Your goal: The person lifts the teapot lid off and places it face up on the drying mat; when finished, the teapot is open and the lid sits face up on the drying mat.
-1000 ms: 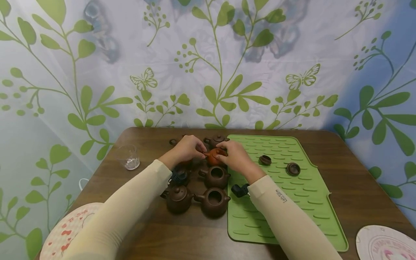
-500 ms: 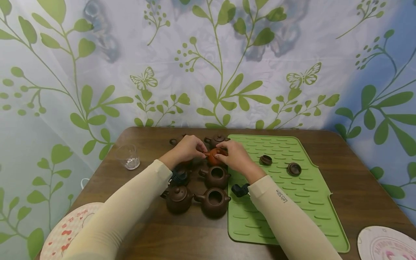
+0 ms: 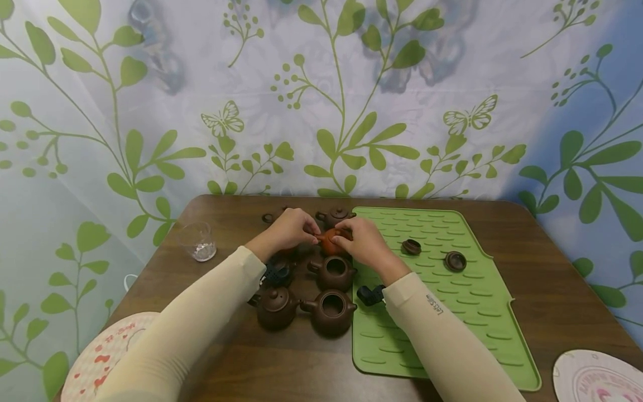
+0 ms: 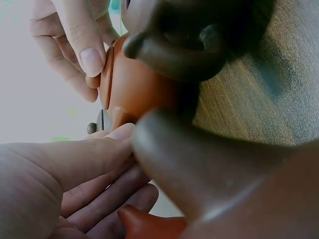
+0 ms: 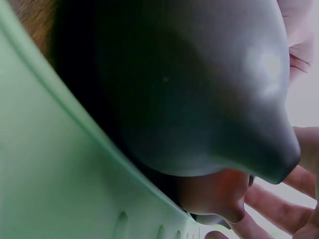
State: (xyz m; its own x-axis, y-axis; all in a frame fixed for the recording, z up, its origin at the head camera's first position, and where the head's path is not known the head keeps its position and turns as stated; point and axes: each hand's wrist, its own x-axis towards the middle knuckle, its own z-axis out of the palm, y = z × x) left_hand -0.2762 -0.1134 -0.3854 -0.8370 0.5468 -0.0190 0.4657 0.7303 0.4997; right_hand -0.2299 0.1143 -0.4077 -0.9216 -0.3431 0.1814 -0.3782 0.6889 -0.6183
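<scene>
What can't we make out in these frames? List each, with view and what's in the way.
- Head: most of the back-left teapot, behind the left hand.
- Head: what lies in the bottom of the glass, too small to tell.
- Left wrist: most of the red piece, behind the brown spout and cut off by the bottom edge.
- Right wrist: most of the orange teapot, behind the dark teapot.

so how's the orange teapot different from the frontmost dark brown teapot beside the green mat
Colour: the orange teapot is reddish, the dark brown teapot far darker. Top: the orange teapot has its lid on; the dark brown teapot is lidless and open. Contact: the left hand and right hand both hold the orange teapot; neither touches the dark brown teapot. Both are round-bodied and stand beside the green mat.
</scene>
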